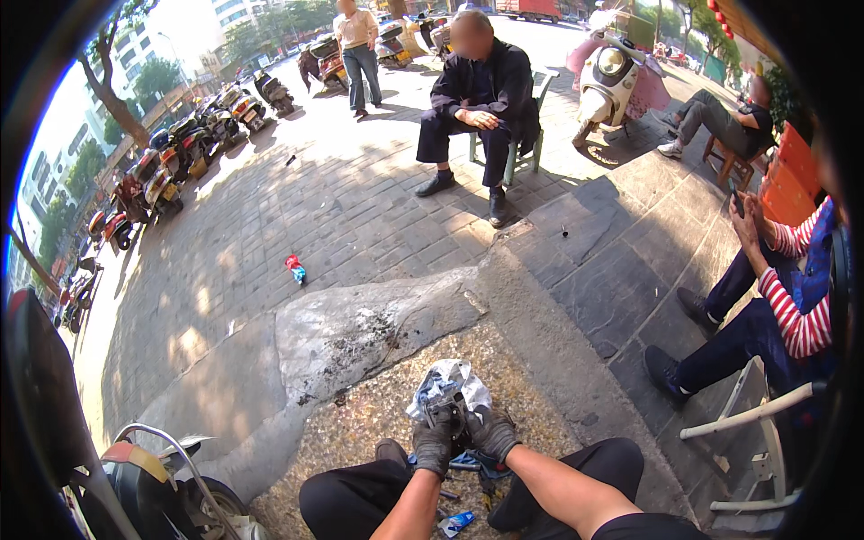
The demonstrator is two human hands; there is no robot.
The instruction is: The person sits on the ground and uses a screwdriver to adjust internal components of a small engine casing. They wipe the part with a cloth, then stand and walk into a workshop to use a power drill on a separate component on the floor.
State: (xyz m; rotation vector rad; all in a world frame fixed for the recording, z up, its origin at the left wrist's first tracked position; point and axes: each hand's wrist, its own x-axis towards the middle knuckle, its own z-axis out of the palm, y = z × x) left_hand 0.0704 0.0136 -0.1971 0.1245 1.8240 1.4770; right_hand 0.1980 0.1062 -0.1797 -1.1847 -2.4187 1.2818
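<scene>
Bare forearms point(569, 493) stretch over a pebbled slab point(346, 443), gloved left hand point(432, 447) and right hand point(491, 434) in a snug grip around a dark part point(456, 416) against crumpled white-and-blue wrapping point(473, 387), inside the slab's edges.

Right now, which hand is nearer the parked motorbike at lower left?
Left. The left hand is right of the motorbike, apart from it; the right hand is farther right.
</scene>
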